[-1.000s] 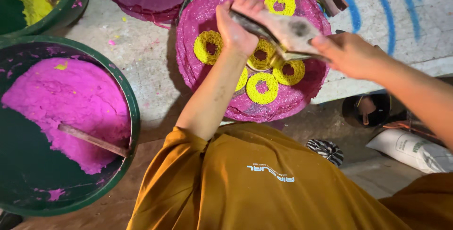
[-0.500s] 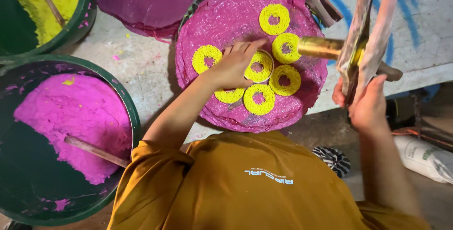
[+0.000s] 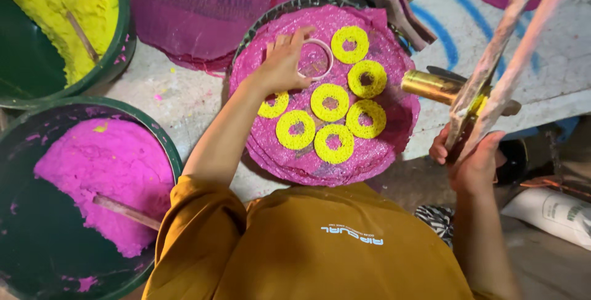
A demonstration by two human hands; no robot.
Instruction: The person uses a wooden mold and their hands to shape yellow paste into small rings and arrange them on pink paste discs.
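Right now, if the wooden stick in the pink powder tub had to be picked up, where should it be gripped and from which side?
Grip the wooden stick near its bare lower-right end, coming from above on the tub's right side. That end lies clear on the dark tub floor, while the other end looks buried in the pink powder.

Craft workshop: tubs of coloured powder (image 3: 104,177)

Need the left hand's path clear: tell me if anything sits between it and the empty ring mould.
Nothing visible does. The left hand already rests its fingers on the ring mould, on the pink disc.
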